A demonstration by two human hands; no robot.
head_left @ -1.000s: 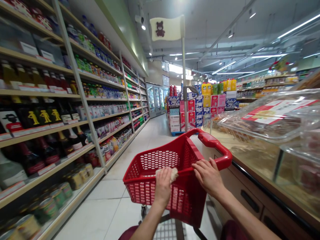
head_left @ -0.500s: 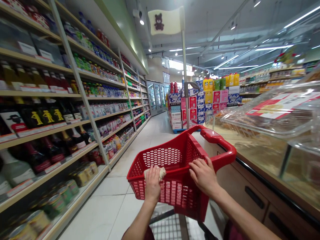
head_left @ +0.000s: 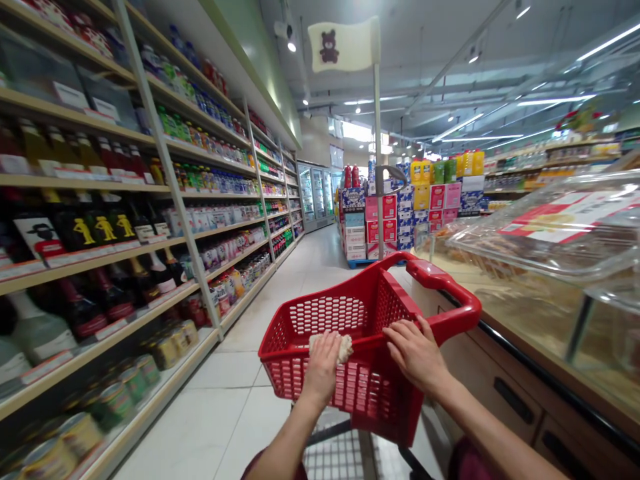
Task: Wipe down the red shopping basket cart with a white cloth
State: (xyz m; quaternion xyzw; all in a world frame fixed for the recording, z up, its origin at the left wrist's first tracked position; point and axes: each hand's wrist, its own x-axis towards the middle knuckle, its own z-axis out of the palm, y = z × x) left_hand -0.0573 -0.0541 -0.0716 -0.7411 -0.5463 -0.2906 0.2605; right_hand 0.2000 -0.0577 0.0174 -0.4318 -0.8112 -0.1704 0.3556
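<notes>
"Room and floor?"

"Looks like a shop. Grey ceiling point(head_left: 440, 100) overhead with lit strips; below, pale tiled floor point(head_left: 215, 413), running far down an aisle to glass-door coolers point(head_left: 316, 193)."

"To either side?"

"On the left, tall shelves point(head_left: 173, 180), packed near to far, with bottles point(head_left: 90, 157) higher up and cans point(head_left: 80, 432) on the lowest level. On the right, very near, a wood-fronted counter point(head_left: 505, 360), topped with clear plastic containers point(head_left: 550, 230)."

"Anything in the way?"

"Far ahead, stacked cartons point(head_left: 354, 230) on a blue pallet point(head_left: 357, 263). Nearer, in the middle, just beside the counter, a red shopping cart point(head_left: 397, 387): glossy, honeycomb holes in the far wall, slots in the near one, handle point(head_left: 463, 317) to the right. Above, on a pole point(head_left: 377, 120), a cream flag point(head_left: 350, 50) with a dark bear."

"And the hands?"

"Both at the near rim point(head_left: 290, 357). Right hand point(head_left: 416, 353) by the handle, fingers bent over red plastic. Left hand point(head_left: 323, 373) farther left, closed over a cloth point(head_left: 345, 348). Can't tell about the left thumb."

"Cloth's look?"

"Small, off-white, bunched, fluffy-edged, lying over the near rim, poking out either side of the fingers."
</notes>
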